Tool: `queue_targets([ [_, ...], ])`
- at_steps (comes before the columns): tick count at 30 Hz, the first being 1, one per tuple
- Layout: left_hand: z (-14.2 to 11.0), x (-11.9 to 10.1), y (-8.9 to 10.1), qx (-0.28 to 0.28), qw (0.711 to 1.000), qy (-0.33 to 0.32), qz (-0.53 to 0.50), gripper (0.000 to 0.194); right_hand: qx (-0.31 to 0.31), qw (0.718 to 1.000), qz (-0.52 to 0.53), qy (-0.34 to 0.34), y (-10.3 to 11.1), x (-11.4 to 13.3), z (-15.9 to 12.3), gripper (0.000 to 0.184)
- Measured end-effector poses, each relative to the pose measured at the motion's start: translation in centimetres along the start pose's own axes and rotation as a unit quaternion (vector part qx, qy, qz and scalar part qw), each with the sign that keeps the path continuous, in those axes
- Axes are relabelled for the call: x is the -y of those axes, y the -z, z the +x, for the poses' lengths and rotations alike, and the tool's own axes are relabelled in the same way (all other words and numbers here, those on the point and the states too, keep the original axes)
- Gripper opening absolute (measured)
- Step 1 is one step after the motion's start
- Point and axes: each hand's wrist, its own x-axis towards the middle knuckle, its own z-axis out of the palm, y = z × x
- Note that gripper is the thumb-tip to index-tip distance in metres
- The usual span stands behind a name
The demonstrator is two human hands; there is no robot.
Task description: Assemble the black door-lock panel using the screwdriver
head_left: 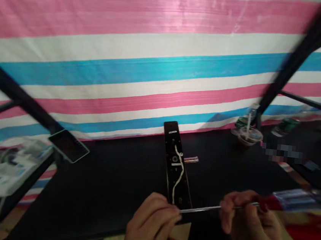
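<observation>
A long black door lock plate (177, 163) stands tilted up from the black table top (99, 182), with a white wire running along its face. My left hand (151, 226) grips the plate's lower end. My right hand (248, 224) holds a screwdriver (292, 200) with a red and clear handle. Its thin metal shaft points left across the plate, and its tip ends at my left fingers. A short metal bar (191, 160) lies behind the plate, partly hidden by it.
A clear plastic cup with a straw (247, 136) and a green-labelled bottle (286, 126) stand at the far right. A dark tablet (68, 145) leans at the left, above white packaging and cables (6, 168). Black metal bars (301, 58) cross in front of a striped tarp (165, 71).
</observation>
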Motion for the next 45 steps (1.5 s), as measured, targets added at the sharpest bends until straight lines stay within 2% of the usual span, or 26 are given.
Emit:
queue_targets([
  [3,0.8,1.3,-0.9,-0.046,0.998,-0.006,0.047,0.037,-0.1,0.994,-0.034,0.021,0.3,-1.9,-0.5,0.016],
  [6,1.8,2.9,-2.5,-0.115,0.99,0.013,0.077,0.028,-0.154,0.987,-0.046,0.019,0.7,-3.3,-0.8,0.021],
  [10,3.8,4.7,-4.2,-0.117,0.99,0.069,0.042,0.016,-0.192,0.979,-0.048,0.047,-0.2,-3.8,0.0,0.028],
  [13,5.3,6.4,-4.9,-0.131,0.978,0.153,-0.045,0.011,-0.225,0.97,-0.044,0.076,-1.7,-4.5,1.3,0.027],
  [17,6.5,9.4,-6.1,-0.203,0.921,0.269,-0.195,0.012,-0.221,0.969,0.005,0.105,-3.0,-6.9,3.5,0.02],
  [20,6.7,11.5,-7.3,-0.25,0.854,0.329,-0.318,0.022,-0.216,0.971,0.02,0.1,-2.4,-8.6,5.3,0.018],
  [23,6.4,12.5,-7.8,-0.274,0.792,0.36,-0.409,0.029,-0.228,0.968,0.017,0.102,-1.4,-9.3,6.3,0.019],
  [25,6.0,12.4,-7.8,-0.28,0.772,0.373,-0.431,0.032,-0.234,0.967,0.022,0.1,-1.0,-9.4,6.3,0.02],
  [27,5.5,11.7,-7.8,-0.28,0.766,0.383,-0.434,0.034,-0.237,0.967,0.033,0.091,-0.7,-9.3,6.1,0.02],
  [32,5.0,9.8,-8.4,-0.265,0.787,0.396,-0.393,0.037,-0.238,0.967,0.059,0.064,-1.0,-9.0,5.0,0.02],
  [35,4.7,9.5,-8.5,-0.276,0.8,0.39,-0.362,0.034,-0.238,0.968,0.062,0.057,-1.2,-8.7,4.3,0.02],
  [37,4.4,9.5,-8.0,-0.259,0.819,0.383,-0.339,0.03,-0.229,0.97,0.06,0.059,-1.1,-8.2,3.9,0.02],
  [39,3.9,9.5,-7.0,-0.206,0.853,0.37,-0.307,0.025,-0.212,0.974,0.052,0.06,-0.5,-7.5,3.8,0.019],
  [41,3.5,9.2,-5.5,-0.13,0.894,0.344,-0.256,0.018,-0.182,0.982,0.037,0.045,0.3,-6.6,3.8,0.019],
  [43,3.2,8.3,-4.0,-0.052,0.932,0.304,-0.192,0.01,-0.14,0.99,0.017,0.025,1.0,-5.4,3.8,0.018],
  [45,2.9,7.0,-2.7,0.009,0.955,0.265,-0.131,0.008,-0.097,0.995,-0.009,0.008,1.6,-4.1,3.5,0.017],
])
